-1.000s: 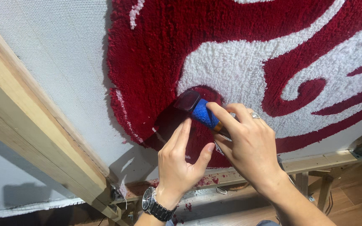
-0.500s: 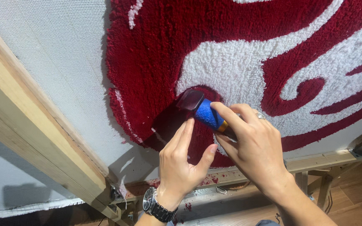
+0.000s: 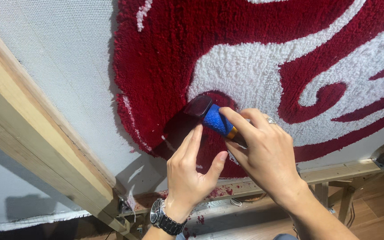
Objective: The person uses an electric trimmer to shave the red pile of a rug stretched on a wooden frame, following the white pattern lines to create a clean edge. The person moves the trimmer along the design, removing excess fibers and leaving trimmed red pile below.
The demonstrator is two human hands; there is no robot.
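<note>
Trimming pile: your right hand [image 3: 267, 155] grips the blue-handled trimmer [image 3: 212, 116] on the red tufted rug [image 3: 165, 53], low centre. Left hand [image 3: 192, 171] open, fingertips pressing the pile beside it. Next move needs a level head.

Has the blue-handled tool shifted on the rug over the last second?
Yes. The blue-handled tool in the right hand slid up along the red pile, nearer the white patch.

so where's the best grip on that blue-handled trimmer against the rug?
Probably the blue handle, from the lower right. The dark head lies against the red pile and must stay free; the handle slants back, where the right hand pinches it.
</note>
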